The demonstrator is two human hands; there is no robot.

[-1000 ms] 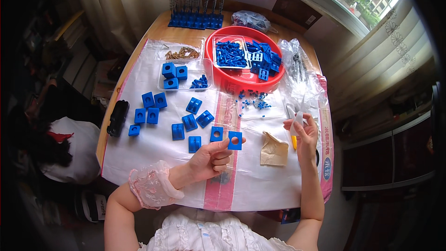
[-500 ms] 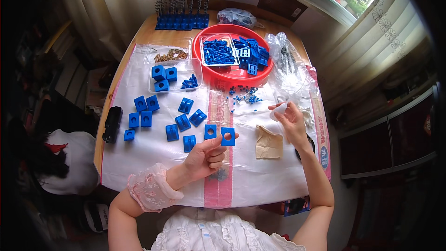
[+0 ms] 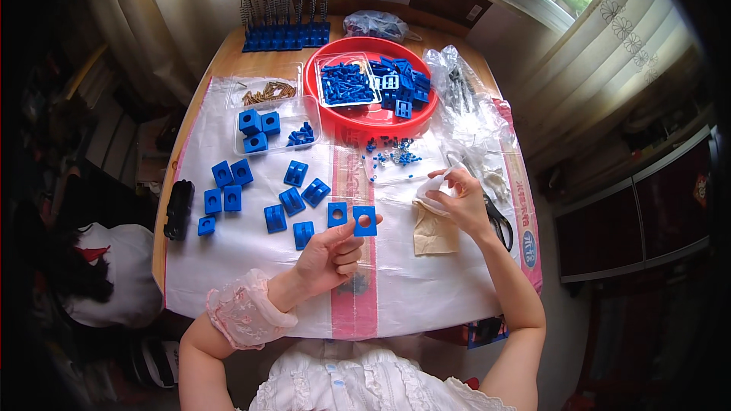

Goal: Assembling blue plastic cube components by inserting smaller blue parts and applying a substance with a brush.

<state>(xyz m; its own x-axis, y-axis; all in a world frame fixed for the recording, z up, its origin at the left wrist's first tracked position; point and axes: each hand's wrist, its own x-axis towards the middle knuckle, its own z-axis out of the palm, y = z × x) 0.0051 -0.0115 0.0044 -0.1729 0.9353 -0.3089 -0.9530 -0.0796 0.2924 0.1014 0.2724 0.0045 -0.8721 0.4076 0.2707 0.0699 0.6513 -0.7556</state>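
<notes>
Between the thumb and fingers of my left hand [image 3: 329, 260], a flat blue square piece with a round hole [image 3: 365, 214] is held upright. My right hand [image 3: 463, 202] pinches a thin white translucent piece [image 3: 431, 187], perhaps paper or plastic film; I cannot tell which. Below those fingers lies a tan paper square [image 3: 435, 237], partly covered by the white piece. Another holed blue piece [image 3: 336, 215] rests just left of my left fingertips. Several blue blocks with curved ribs [image 3: 291, 201] lie further left.
More blue blocks [image 3: 232, 198] and a black case [image 3: 180, 209] are at the left. A clear tray [image 3: 314, 142], brass screws [image 3: 270, 92] and a red basin [image 3: 371, 118] with blue parts stand behind. Small beads [image 3: 400, 156], plastic bags [image 3: 464, 118] and black-handled scissors [image 3: 500, 227] lie around the right side.
My right hand has moved slightly left and down with the white piece, which now overlaps the tan paper's upper edge. My left hand keeps its hold on the blue piece. The view has shifted a little.
</notes>
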